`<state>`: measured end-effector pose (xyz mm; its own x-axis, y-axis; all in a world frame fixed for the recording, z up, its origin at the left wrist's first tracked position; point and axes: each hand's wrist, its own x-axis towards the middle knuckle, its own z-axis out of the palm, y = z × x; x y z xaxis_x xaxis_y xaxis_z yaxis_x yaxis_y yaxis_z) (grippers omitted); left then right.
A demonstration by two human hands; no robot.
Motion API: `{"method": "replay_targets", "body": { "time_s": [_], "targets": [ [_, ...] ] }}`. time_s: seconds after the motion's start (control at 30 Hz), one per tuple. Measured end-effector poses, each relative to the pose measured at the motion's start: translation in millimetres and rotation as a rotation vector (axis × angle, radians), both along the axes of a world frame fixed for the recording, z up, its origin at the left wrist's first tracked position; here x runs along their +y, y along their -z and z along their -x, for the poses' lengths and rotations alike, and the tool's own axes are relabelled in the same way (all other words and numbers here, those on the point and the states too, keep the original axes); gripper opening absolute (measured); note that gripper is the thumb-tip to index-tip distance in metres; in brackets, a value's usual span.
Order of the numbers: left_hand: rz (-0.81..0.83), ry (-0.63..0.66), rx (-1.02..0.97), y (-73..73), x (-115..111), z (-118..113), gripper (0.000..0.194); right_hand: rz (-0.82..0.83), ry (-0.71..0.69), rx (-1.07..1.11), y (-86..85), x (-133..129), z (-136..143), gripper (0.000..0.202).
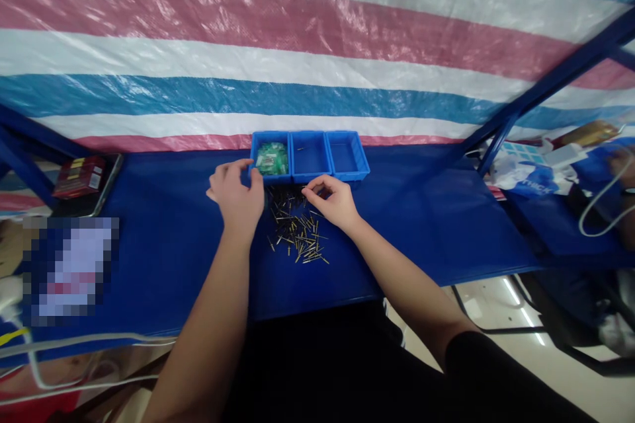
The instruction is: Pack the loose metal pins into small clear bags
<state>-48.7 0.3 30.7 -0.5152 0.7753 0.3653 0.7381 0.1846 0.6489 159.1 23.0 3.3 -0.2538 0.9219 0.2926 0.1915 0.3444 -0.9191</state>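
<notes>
A loose pile of thin metal pieces [300, 234], some dark and some brassy, lies on the blue table. They look like small bits or pins, too small to name surely. My right hand [333, 201] is over the pile's far right edge, thumb and forefinger pinched together; what they grip is hidden. Beside the left blue bin [276, 178] is my left hand [238, 192], its fingers curved and apart, holding nothing visible. That bin contains green plastic packets [272, 158]. One tiny piece lies in the middle blue bin [311, 176]; the right blue bin [352, 176] adjoins it.
Behind the blue tabletop [411, 225] hangs a striped plastic sheet [307, 66]. A dark red box [79, 177] rests on the left, with white cables [89, 344] below. Past the blue frame post [520, 92] are plastic bags [526, 172] and part of another person's arm.
</notes>
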Motion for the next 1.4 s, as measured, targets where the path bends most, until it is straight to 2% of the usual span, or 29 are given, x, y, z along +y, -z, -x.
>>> {"method": "replay_targets", "body": {
  "time_s": [0.07, 0.17, 0.23, 0.3, 0.4, 0.53, 0.6, 0.67, 0.8, 0.87, 1.0, 1.1, 1.2, 1.27, 1.33, 1.4],
  "targets": [
    [0.046, 0.04, 0.001, -5.3, -8, 14, 0.027, -0.001, -0.002, -0.005, -0.5, 0, 0, 0.022],
    [0.273, 0.08, 0.016, -4.9, -18, 27, 0.035, 0.0, -0.001, -0.01, -1.2, -1, 0, 0.02],
    [0.431, 0.075, 0.069, -1.4, -23, 27, 0.046, 0.001, -0.003, -0.011, -1.3, -2, 0, 0.019],
    [0.514, 0.072, 0.143, 1.9, -25, 23, 0.053, 0.0, -0.007, -0.013, -1.1, -2, 1, 0.02],
    [0.533, 0.079, 0.129, 5.1, -22, 20, 0.061, -0.012, -0.006, -0.007, -0.9, -2, 1, 0.02],
    [0.494, 0.087, -0.11, 12.6, -14, 29, 0.089, -0.016, 0.003, -0.001, -2.6, -2, 0, 0.019],
    [0.434, 0.074, -0.094, 18.6, -11, 36, 0.101, -0.01, -0.002, -0.006, -3.6, -2, 0, 0.02],
    [0.37, 0.074, -0.111, 23.4, -10, 40, 0.105, -0.004, -0.01, -0.012, -4.1, -3, 0, 0.02],
    [0.242, 0.075, -0.351, 21.4, -17, 38, 0.088, 0.0, -0.019, -0.013, -3.8, -3, -1, 0.021],
    [0.139, 0.08, -0.484, 14.3, -22, 33, 0.073, 0.001, -0.017, -0.01, -3.7, -3, -1, 0.02],
    [-0.074, 0.022, -0.612, -3.8, -20, 16, 0.049, 0.032, -0.013, 0.021, -4.3, -4, 0, 0.023],
    [-0.131, 0.164, -0.799, -11.6, -10, -9, 0.044, 0.114, -0.033, 0.114, -4.4, -3, 1, 0.03],
    [-0.183, 0.318, -0.815, -8.2, 1, -36, 0.042, 0.216, -0.065, 0.276, -3.3, 0, 4, 0.041],
    [-0.162, 0.407, -0.825, -0.3, 3, -49, 0.049, 0.266, -0.06, 0.351, -2.3, 3, 5, 0.044],
    [-0.13, 0.444, -0.846, 9.0, 2, -54, 0.052, 0.29, -0.035, 0.354, -1.1, 5, 5, 0.043],
    [-0.115, 0.442, -0.861, 16.9, -1, -54, 0.044, 0.294, -0.019, 0.316, 0.1, 7, 4, 0.042]
  ]
}}
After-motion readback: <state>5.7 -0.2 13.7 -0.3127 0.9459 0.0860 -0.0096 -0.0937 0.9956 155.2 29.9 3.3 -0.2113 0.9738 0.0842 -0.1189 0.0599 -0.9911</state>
